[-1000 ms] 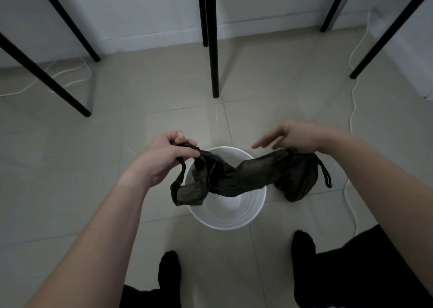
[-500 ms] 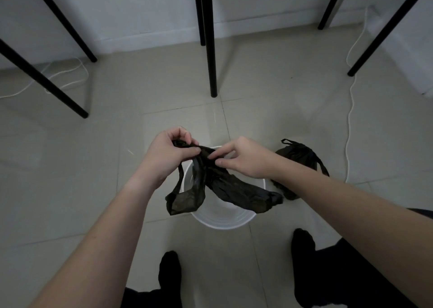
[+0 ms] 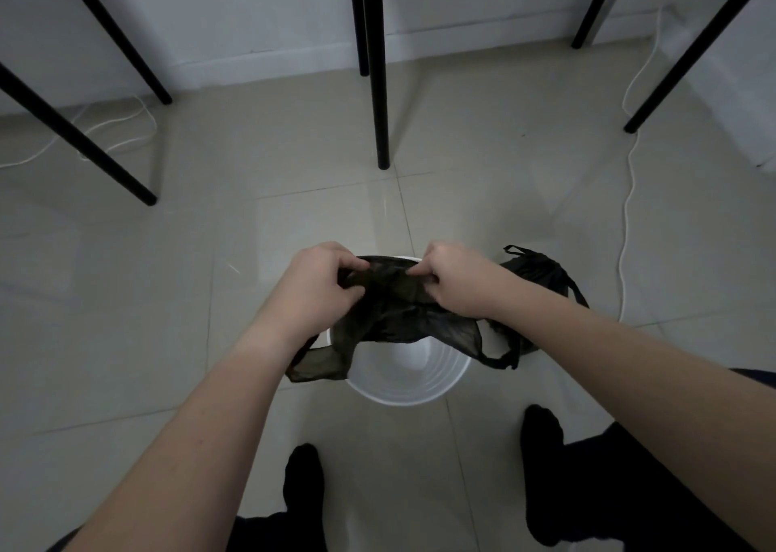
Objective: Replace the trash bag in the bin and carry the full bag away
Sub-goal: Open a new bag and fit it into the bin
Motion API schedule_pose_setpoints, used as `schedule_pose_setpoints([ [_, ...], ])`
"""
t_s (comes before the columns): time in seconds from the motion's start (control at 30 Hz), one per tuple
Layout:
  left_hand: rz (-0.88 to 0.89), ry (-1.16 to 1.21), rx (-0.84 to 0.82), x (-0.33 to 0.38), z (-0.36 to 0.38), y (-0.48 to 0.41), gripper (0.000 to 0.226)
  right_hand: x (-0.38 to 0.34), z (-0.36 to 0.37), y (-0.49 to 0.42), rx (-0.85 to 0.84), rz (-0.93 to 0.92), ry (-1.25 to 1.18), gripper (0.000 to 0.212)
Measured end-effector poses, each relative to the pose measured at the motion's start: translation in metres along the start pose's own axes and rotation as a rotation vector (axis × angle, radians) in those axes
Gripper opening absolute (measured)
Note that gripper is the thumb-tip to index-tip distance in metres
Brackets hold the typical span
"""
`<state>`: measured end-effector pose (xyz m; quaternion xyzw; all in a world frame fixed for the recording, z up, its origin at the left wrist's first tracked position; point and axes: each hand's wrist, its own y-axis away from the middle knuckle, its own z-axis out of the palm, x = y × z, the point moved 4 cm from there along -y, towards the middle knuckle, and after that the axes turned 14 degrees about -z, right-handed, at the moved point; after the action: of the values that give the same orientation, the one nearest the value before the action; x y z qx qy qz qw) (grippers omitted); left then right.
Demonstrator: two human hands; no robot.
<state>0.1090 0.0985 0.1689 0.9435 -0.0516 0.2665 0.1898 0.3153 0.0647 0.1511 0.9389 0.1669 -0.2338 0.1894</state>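
Several large pale tiles make up the floor (image 3: 126, 299), and it fills most of what we see, running back to a white wall. Five black legs (image 3: 380, 89) of furniture stand on it, one of them straight ahead of the bin. Below the middle we find the white bin (image 3: 405, 387) standing upright on the floor, with its bare white inside showing. Over its far half hangs the thin black bag (image 3: 399, 316), unlined and slack, with one handle loop drooping past the bin's left rim and another past its right. Just right of the bin, the full bag (image 3: 533, 268) lies on the floor, dark and bunched, its handles sticking up; the right forearm hides part of it, and we cannot tell whether it touches the bin. Both hands are closed on the thin black bag's upper edge: the left hand (image 3: 315, 295) bunches the plastic in curled fingers, and the right hand (image 3: 457, 282) pinches it close beside. Two feet in dark socks (image 3: 302, 480) stand near the bin. A thin white cable (image 3: 625, 215) trails along the floor at right.
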Motion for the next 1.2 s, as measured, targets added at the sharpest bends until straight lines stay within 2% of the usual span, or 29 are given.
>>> schedule_pose_setpoints([
  [0.13, -0.04, -0.072, 0.104, -0.004, -0.005, 0.001, 0.044, 0.008, 0.005, 0.005, -0.111, 0.055, 0.056, 0.055],
  [0.27, -0.104, -0.145, 0.069, -0.007, -0.007, 0.005, 0.061, 0.012, -0.008, 0.011, -0.14, 0.036, 0.227, 0.051],
  [0.37, -0.175, -0.209, -0.003, -0.013, -0.005, 0.007, 0.068, 0.017, -0.013, 0.016, -0.133, 0.038, 0.358, 0.054],
  [0.43, -0.199, -0.231, -0.081, -0.017, -0.002, 0.006, 0.072, 0.023, -0.015, 0.019, -0.109, 0.051, 0.334, 0.06],
  [0.57, -0.139, -0.277, -0.208, -0.024, 0.007, 0.007, 0.085, 0.019, -0.014, 0.027, -0.112, 0.029, 0.29, 0.067],
  [0.7, -0.206, -0.414, -0.241, -0.032, 0.004, 0.009, 0.088, 0.021, -0.014, 0.036, -0.235, 0.07, 0.339, 0.064],
  [0.8, -0.262, -0.507, -0.342, -0.033, 0.0, 0.014, 0.092, 0.023, -0.018, 0.044, -0.327, 0.095, 0.305, 0.069],
  [0.87, -0.24, -0.483, -0.363, -0.028, 0.001, 0.015, 0.085, 0.019, -0.021, 0.046, -0.307, 0.068, 0.215, 0.07],
  [0.97, -0.146, -0.385, -0.19, -0.016, 0.009, 0.016, 0.058, 0.01, -0.022, 0.043, -0.253, 0.036, 0.143, 0.065],
  [1.07, -0.07, -0.321, -0.002, -0.007, 0.02, 0.016, 0.045, 0.002, -0.021, 0.038, -0.201, -0.021, 0.108, 0.053],
  [1.2, 0.037, -0.273, 0.084, -0.002, 0.032, 0.009, 0.03, -0.005, -0.026, 0.038, -0.122, -0.138, 0.111, 0.051],
])
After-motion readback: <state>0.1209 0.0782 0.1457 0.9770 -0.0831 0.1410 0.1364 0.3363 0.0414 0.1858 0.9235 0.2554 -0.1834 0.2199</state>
